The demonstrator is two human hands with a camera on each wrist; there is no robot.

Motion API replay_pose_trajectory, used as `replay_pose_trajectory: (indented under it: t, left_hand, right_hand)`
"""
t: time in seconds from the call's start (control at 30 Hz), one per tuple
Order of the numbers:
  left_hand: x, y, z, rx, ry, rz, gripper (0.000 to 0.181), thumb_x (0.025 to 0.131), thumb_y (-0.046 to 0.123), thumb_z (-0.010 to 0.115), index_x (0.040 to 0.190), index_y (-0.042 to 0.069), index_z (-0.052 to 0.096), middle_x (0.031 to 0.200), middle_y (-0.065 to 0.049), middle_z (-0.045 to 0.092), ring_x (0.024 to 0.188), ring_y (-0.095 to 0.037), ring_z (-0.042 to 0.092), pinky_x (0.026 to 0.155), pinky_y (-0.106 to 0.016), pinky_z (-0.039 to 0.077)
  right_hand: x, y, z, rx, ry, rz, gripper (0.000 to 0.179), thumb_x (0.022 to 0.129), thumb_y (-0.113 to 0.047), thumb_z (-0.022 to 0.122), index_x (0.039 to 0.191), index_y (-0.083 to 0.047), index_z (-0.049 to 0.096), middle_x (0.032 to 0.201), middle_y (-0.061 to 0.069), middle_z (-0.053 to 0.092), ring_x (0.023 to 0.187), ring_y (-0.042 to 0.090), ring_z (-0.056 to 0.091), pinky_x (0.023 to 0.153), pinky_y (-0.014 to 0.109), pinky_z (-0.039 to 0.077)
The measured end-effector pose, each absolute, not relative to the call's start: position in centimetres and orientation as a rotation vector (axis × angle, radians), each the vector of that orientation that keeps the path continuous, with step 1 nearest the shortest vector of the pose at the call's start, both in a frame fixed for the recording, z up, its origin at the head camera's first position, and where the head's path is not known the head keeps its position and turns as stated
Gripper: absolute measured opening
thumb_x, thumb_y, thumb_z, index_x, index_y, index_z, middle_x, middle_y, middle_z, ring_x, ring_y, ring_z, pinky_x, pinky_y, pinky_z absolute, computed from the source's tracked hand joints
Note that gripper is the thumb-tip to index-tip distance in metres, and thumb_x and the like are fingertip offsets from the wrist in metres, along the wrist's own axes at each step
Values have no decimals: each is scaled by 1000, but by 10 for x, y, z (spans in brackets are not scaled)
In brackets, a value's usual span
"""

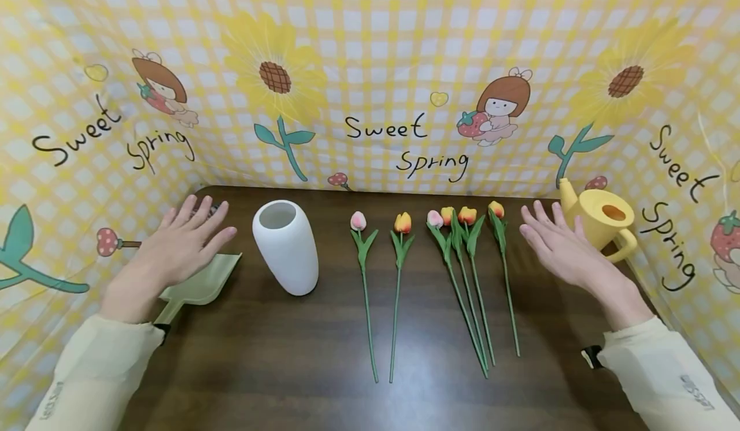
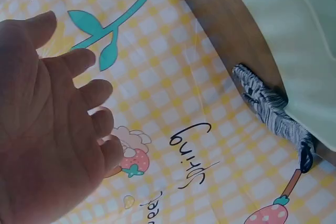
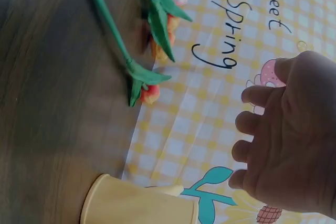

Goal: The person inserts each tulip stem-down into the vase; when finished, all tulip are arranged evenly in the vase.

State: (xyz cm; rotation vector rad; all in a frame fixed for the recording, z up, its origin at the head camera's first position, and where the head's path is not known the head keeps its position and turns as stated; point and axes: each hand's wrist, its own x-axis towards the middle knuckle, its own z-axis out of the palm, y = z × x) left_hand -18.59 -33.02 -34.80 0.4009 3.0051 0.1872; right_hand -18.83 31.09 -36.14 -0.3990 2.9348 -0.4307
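Note:
My left hand (image 1: pixel 176 248) hovers palm down with spread fingers over a pale green dustpan (image 1: pixel 211 280), holding nothing. A grey-and-white striped fabric-like item (image 2: pixel 273 111) lies beside the dustpan; the head view mostly hides it behind that hand. On the right, my right hand (image 1: pixel 561 248) is likewise spread and empty, beside a yellow watering can (image 1: pixel 601 222) that it partly covers. Between the hands stand a white vase (image 1: pixel 289 251) and several artificial tulips: a pink tulip (image 1: pixel 358 221), an orange tulip (image 1: pixel 403 223), a close bunch (image 1: pixel 462 225), and another orange tulip (image 1: pixel 496 210).
All of these are on a dark brown wooden table (image 1: pixel 324 367). A yellow checked cloth (image 1: pixel 370 52) printed with flowers and "Sweet Spring" hangs behind it and along both sides. The tulip stems point toward the table's front.

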Motion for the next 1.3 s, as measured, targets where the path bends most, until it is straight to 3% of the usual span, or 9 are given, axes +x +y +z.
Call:
replay_pose_trajectory:
  t: [0.13, 0.27, 0.3, 0.33, 0.4, 0.53, 0.57, 0.83, 1.3]
  left_hand:
    - [-176, -328, -344, 428, 3033, 525, 78, 108, 51, 37, 162, 15, -7, 168, -12, -3, 153, -36, -8, 119, -57, -7]
    - [-168, -320, -349, 591, 2998, 993, 75, 109, 29, 48, 163, 23, -3, 168, -13, 10, 153, -35, 11, 122, -31, 11]
    - [-166, -317, -352, 657, 2973, 1106, 73, 109, 23, 48, 164, 23, 0, 167, -16, 16, 151, -36, 17, 119, -25, 17]
    - [-166, -313, -355, 719, 2929, 1226, 71, 108, 17, 48, 164, 23, 4, 165, -19, 21, 151, -32, 22, 114, -18, 22]
    - [-164, -306, -363, 833, 2780, 1504, 67, 107, 8, 45, 164, 18, 10, 160, -22, 29, 148, -26, 29, 108, -12, 28]
    - [-162, -291, -381, 871, 2526, 1806, 68, 103, -2, 47, 162, 12, 17, 153, -17, 36, 140, -16, 39, 106, -18, 39]
    - [-162, -288, -386, 859, 2507, 1831, 72, 100, -4, 51, 162, 12, 18, 151, -14, 38, 138, -17, 41, 105, -20, 40]
    - [-166, -269, -411, 713, 2606, 1758, 106, 77, -6, 84, 160, 23, 25, 145, -7, 47, 131, -19, 47, 102, -28, 45]
    - [-172, -254, -424, 552, 2589, 1879, 92, 74, -3, 89, 149, 17, 39, 135, -7, 54, 117, -19, 60, 95, -23, 48]
  right_hand:
    - [-182, 311, -361, -422, 2865, -717, 66, 111, -48, 22, 162, -9, 9, 166, 17, -9, 149, 43, -18, 114, 68, -8]
    - [-176, 312, -365, -430, 2857, -943, 66, 111, -43, 37, 163, -17, 6, 167, 14, -9, 151, 43, -9, 117, 66, 4]
    - [-175, 312, -367, -429, 2868, -982, 69, 109, -42, 42, 163, -18, 6, 167, 14, -8, 151, 44, -4, 116, 66, 8]
    - [-174, 312, -369, -420, 2883, -1012, 73, 108, -42, 47, 163, -21, 5, 167, 14, -6, 149, 45, 20, 115, 65, 14]
    - [-173, 312, -377, -406, 2882, -1094, 80, 105, -39, 56, 163, -23, 3, 167, 14, -2, 144, 46, 31, 112, 66, 24]
    - [-175, 315, -397, -359, 2783, -1294, 92, 101, -31, 66, 163, -18, 1, 165, 23, 10, 136, 49, 42, 107, 64, 33]
    - [-177, 317, -403, -342, 2739, -1348, 93, 100, -29, 67, 163, -16, 1, 165, 25, 12, 144, 52, 25, 106, 64, 33]
    - [-190, 324, -431, -112, 2591, -1464, 93, 100, -32, 67, 163, -7, 2, 157, 34, 28, 137, 53, 38, 107, 64, 35]
    - [-206, 329, -445, 10, 2349, -1612, 91, 98, -13, 69, 159, 6, 4, 144, 40, 33, 109, 26, 63, 88, 35, 56]
